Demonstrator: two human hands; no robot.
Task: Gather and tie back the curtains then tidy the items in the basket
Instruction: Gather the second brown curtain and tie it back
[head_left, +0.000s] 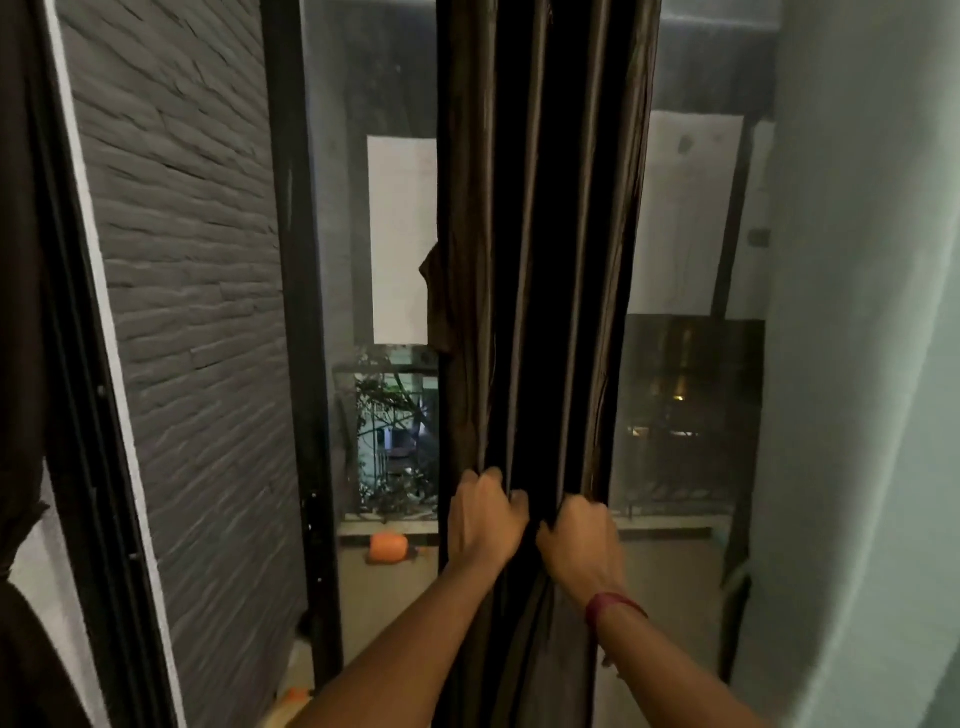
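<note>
1. The curtain (540, 260) is hanging in the centre of the view as a dark, bunched column of vertical folds, in front of the glass door (374, 208).
2. The left hand (483, 519) is closing as a fist around the folds on the left side of the bunch, at its lower part.
3. The right hand (582, 540) is closing as a fist around the folds on the right side, just beside the left hand and slightly lower.
4. A red band (613, 605) is sitting on the right wrist.
5. A short fabric tab (439, 296) is sticking out from the curtain's left edge, well above the hands.
6. A dark brick-textured wall (192, 312) is standing to the left of the black door frame (296, 312).
7. An orange object (387, 546) is lying on the balcony floor beyond the glass; its identity is not determinable.
8. A pale wall (857, 364) is bordering the right side.
</note>
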